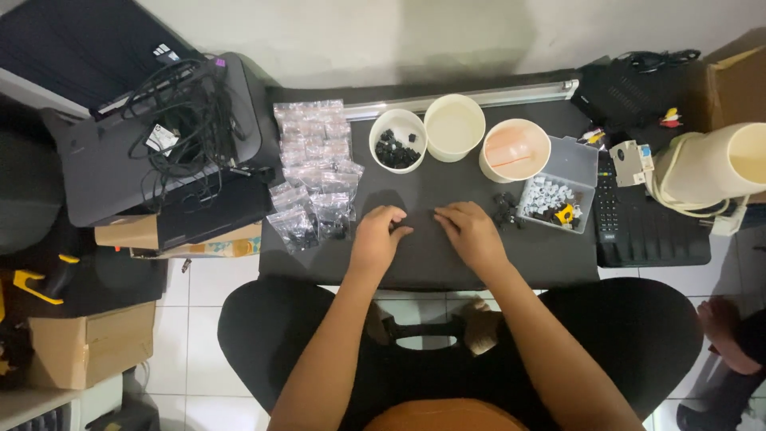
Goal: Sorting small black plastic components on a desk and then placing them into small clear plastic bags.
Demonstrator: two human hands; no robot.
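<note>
My left hand [379, 234] rests on the black tabletop [423, 263] with its fingers curled around a small dark piece that I can barely make out. My right hand [471, 231] lies beside it, fingers bent and pointing toward the left hand; whether it holds anything is hidden. A small heap of black parts [505, 210] sits just right of my right hand. Behind my hands stand three white round tubs: one with black parts [397, 140], one empty [454, 126], one with a pale orange item [515, 149].
Clear plastic bags of small parts [313, 172] lie at the table's left. A clear tray with grey, black and yellow parts [558, 191] is at right. A black printer with tangled cables [167, 136] stands left; cardboard boxes [92, 343] sit on the tiled floor.
</note>
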